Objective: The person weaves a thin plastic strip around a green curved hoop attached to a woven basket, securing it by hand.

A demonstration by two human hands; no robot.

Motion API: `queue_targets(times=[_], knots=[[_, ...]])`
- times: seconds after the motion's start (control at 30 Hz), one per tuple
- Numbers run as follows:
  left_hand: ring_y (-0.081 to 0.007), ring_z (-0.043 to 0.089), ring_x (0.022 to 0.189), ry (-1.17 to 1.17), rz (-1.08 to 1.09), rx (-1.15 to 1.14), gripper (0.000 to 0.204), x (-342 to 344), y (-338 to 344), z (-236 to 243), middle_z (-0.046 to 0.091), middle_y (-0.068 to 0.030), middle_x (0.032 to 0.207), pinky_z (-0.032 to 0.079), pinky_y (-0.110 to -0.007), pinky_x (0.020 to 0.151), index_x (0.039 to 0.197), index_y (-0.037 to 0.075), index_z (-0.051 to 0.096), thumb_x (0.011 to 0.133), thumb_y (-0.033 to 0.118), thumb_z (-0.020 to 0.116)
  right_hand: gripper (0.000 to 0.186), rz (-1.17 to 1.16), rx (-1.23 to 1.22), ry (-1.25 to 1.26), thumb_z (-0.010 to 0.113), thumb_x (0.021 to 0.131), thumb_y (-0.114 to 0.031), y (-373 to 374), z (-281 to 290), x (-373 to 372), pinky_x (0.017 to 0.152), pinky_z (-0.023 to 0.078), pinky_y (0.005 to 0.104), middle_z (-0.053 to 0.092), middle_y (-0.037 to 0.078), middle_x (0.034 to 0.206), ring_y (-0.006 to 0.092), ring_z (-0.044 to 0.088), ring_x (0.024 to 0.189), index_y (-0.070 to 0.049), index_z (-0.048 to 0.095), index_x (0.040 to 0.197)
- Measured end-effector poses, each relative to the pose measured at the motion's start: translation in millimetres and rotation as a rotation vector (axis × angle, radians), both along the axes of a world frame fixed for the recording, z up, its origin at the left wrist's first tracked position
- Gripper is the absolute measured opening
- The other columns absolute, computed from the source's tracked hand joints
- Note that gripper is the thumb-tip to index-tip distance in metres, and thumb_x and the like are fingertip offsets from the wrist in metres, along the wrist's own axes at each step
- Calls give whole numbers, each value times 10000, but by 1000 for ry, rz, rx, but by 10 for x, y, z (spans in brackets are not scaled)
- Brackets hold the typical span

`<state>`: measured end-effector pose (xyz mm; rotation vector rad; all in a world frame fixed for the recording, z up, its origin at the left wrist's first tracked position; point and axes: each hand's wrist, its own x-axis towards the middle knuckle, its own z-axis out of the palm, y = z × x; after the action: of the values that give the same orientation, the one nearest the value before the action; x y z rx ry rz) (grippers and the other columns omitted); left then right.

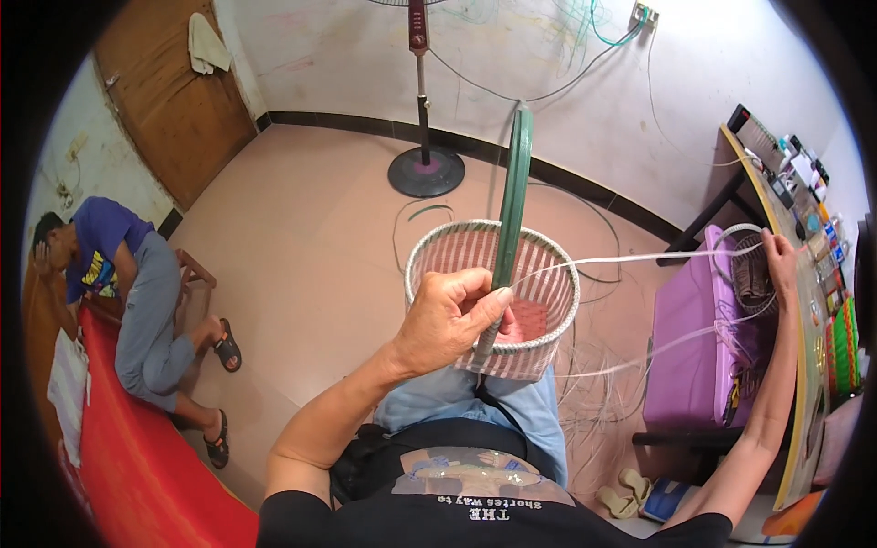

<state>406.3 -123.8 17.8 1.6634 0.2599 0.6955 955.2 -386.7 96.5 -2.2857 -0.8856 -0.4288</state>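
Observation:
A red-and-white woven basket (429, 265) with a pale wrapped rim rests at my knees. Its tall green handle (517, 173) arches up over the opening. My left hand (449, 315) is closed round the handle just above the rim, thumb and fingers pinching it. From there a thin white strip (630, 258) runs off to the right. Out at arm's length, my right hand (779, 260) pinches the strip, its fingers closed. A second length of pale strip (612, 367) loops back lower down toward the basket's side.
A purple plastic bin (681, 338) stands right, beside a cluttered table (793, 402). Loose strips (598, 406) tangle on the floor. A standing fan (426, 172) is ahead. At left, a person (137, 274) sits leaning on a red-covered surface (137, 447). Slippers (624, 493) lie lower right.

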Motion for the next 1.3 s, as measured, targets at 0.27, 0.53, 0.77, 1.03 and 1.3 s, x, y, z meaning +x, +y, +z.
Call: queue_targets(times=[0.27, 0.53, 0.77, 1.03, 1.3], knots=[[-93, 659, 707, -48, 8, -22, 197, 45, -49, -68, 693, -75, 765, 546, -231, 629, 899, -71, 637, 967, 106, 583, 188, 720, 181, 178, 603, 952, -129, 1232, -497, -2585, 569, 438, 233, 646, 18, 747, 74, 569, 670, 4, 701, 863], [-90, 642, 697, -37, 36, -113, 204, 18, -93, -50, 691, -74, 766, 534, -237, 613, 864, -40, 637, 968, 131, 599, 322, 1136, 299, 1430, 583, 985, -274, 1715, -414, -3652, 580, 498, 272, 647, 83, 805, 132, 610, 666, 38, 645, 1032], [-94, 657, 745, -6, -74, -134, 180, 26, -55, -98, 696, -72, 803, 537, -232, 662, 925, -44, 646, 964, 125, 599, 118, 1112, 12, 870, 635, 919, -35, 1598, -302, -3289, 617, 532, 247, 676, 64, 774, 127, 648, 688, 56, 661, 990], [-160, 685, 889, -58, -301, -557, 343, 65, 21, -176, 707, -126, 936, 558, -276, 768, 1261, -22, 541, 955, 114, 613, 146, 1399, 134, 371, 665, 838, -5, 2297, -727, -3433, 652, 519, 291, 676, 102, 795, 145, 635, 704, 5, 673, 984], [-244, 698, 922, -424, 31, -445, 318, 168, -113, -330, 693, -143, 1026, 590, -380, 839, 1189, -41, 602, 878, -13, 667, 145, 1075, 528, 297, 629, 867, 42, 2110, -740, -3630, 735, 495, 275, 631, 125, 996, 129, 602, 885, 22, 670, 1004]])
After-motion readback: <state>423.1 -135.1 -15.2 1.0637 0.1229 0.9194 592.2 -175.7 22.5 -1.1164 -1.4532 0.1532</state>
